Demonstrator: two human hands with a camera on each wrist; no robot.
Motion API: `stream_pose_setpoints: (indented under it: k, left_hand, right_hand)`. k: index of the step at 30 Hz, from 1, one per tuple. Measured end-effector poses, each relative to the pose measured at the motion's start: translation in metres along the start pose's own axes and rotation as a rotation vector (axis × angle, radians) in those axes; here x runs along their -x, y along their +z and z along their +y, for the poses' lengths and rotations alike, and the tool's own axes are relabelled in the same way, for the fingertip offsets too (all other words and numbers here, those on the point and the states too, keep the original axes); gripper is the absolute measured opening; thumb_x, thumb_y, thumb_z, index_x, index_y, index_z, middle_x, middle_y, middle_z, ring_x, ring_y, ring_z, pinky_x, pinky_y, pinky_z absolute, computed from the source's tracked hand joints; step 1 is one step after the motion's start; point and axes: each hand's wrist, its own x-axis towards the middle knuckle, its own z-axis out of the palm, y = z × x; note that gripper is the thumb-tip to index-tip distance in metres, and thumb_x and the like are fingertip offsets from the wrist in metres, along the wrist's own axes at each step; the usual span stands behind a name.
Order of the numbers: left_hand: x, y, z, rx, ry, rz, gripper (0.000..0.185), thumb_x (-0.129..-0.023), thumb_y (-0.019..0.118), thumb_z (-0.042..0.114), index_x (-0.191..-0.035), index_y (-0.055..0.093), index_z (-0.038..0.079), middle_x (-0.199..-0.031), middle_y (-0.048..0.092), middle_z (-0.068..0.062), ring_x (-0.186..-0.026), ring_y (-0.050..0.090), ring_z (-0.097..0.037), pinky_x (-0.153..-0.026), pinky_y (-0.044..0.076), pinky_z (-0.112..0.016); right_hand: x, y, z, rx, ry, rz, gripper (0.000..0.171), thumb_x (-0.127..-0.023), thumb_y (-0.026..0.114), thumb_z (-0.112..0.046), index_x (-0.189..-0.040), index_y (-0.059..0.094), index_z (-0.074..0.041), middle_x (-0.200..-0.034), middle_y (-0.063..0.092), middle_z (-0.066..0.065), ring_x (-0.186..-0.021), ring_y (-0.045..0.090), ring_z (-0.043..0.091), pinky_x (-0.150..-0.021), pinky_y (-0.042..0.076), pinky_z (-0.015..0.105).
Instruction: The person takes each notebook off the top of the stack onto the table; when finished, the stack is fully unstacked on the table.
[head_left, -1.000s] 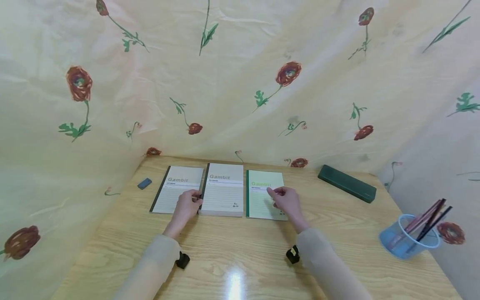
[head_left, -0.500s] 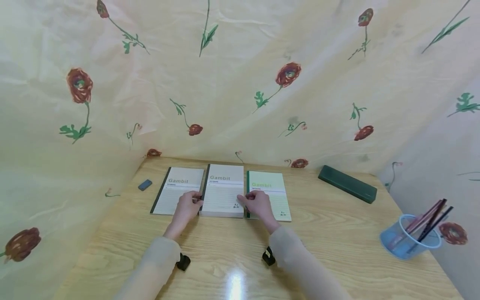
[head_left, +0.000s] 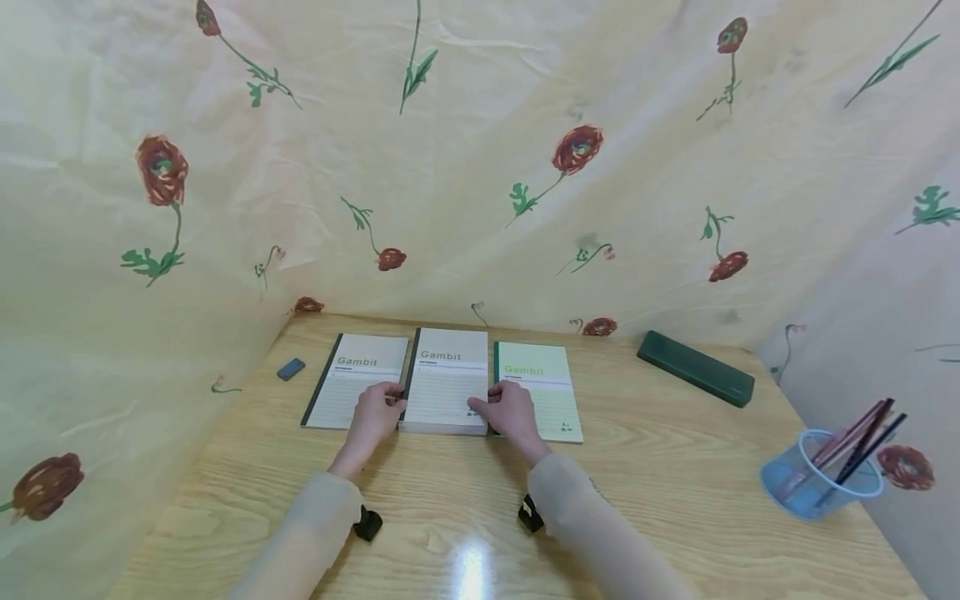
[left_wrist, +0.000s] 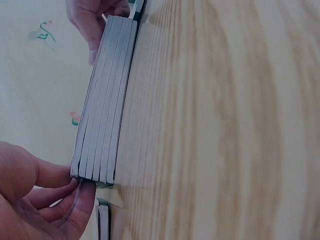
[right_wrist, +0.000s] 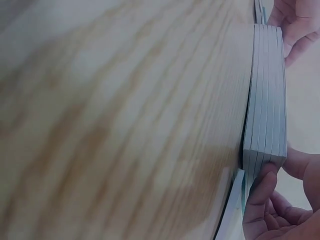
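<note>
Toward the far edge of the wooden tabletop [head_left: 675,467], a thick stack of notebooks [head_left: 446,379] lies flat, its grey cover printed "Gambit", its layered page edges showing. The left hand [head_left: 377,411] pinches its near left corner, thumb above and fingers [left_wrist: 82,202] below; the right hand [head_left: 510,412] grips the near right corner likewise. A thin grey notebook [head_left: 352,379] lies just left, a green one [head_left: 538,390] just right.
</note>
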Motion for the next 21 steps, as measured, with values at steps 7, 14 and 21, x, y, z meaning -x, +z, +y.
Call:
stream_pose_setpoints:
  k: [7, 14, 21]
  left_hand:
    - [0.0, 0.0, 0.001, 0.003, -0.005, 0.006, 0.029, -0.094, 0.064, 0.001, -0.121, 0.064, -0.008, -0.108, 0.068, -0.019, -0.1, 0.064, -0.032, -0.081, 0.055, -0.04]
    - [0.0, 0.001, -0.001, -0.019, 0.011, 0.017, 0.026, -0.096, 0.061, 0.004, -0.119, 0.066, -0.007, -0.109, 0.069, -0.019, -0.1, 0.065, -0.032, -0.081, 0.054, -0.041]
    - [0.001, 0.0, 0.0, -0.019, 0.004, 0.004, 0.029, -0.093, 0.061, -0.002, -0.121, 0.065, -0.008, -0.107, 0.068, -0.018, -0.099, 0.063, -0.03, -0.08, 0.054, -0.04]
  right_hand:
    - [0.001, -0.001, -0.002, 0.03, -0.023, 0.018, 0.029, -0.087, 0.079, -0.021, -0.097, 0.067, 0.004, -0.079, 0.064, 0.007, -0.065, 0.057, 0.017, -0.06, 0.048, 0.03]
    - [0.003, -0.004, -0.001, -0.004, 0.019, 0.014, 0.03, -0.088, 0.077, -0.02, -0.099, 0.065, 0.004, -0.084, 0.064, 0.009, -0.071, 0.058, 0.019, -0.064, 0.051, 0.032]
    - [0.003, -0.018, 0.007, -0.065, 0.099, -0.042, 0.039, -0.092, 0.071, -0.022, -0.115, 0.06, 0.008, -0.107, 0.065, 0.019, -0.096, 0.063, 0.03, -0.082, 0.054, 0.041]
